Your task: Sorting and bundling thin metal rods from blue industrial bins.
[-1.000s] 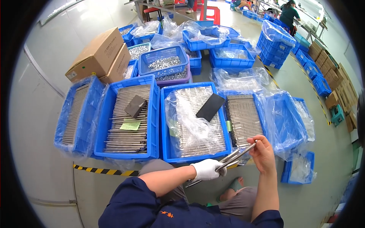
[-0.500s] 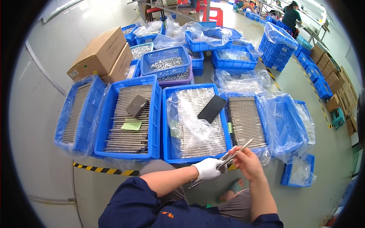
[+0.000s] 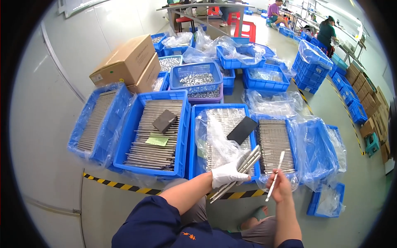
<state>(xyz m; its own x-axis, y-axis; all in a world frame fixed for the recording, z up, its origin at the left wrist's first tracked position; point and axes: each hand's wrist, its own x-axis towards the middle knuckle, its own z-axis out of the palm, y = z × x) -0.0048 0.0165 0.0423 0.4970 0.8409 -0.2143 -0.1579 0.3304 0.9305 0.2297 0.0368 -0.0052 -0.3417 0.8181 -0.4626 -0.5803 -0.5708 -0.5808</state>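
My left hand (image 3: 225, 174), in a white glove with bare fingertips, is closed around a bundle of metal rods (image 3: 249, 159). The bundle slants up to the right over the plastic-lined crate. In my bare right hand (image 3: 283, 188), a single metal rod (image 3: 281, 159) is pinched between thumb and fingers, steeply tilted and apart from the bundle. Below and beyond my hands, a blue crate (image 3: 192, 155) holds rows of shiny rods under clear plastic, with a black block (image 3: 242, 130) on top. To its right, another crate of stacked rods (image 3: 273, 140) lies just beyond my right hand.
Rod-filled blue crates (image 3: 185, 142) stand at left, one bearing a dark block (image 3: 165, 121) and green note (image 3: 157, 141). Cardboard boxes (image 3: 124, 60), a basket of small metal parts (image 3: 196, 72) and stacked crates (image 3: 310, 68) stand behind. Two people work far right. Striped tape (image 3: 124, 187) crosses the floor.
My right hand has drawn one rod away from the bundle, moving right and down. The bundle in my left hand now points more upward. The whole view has shifted slightly.
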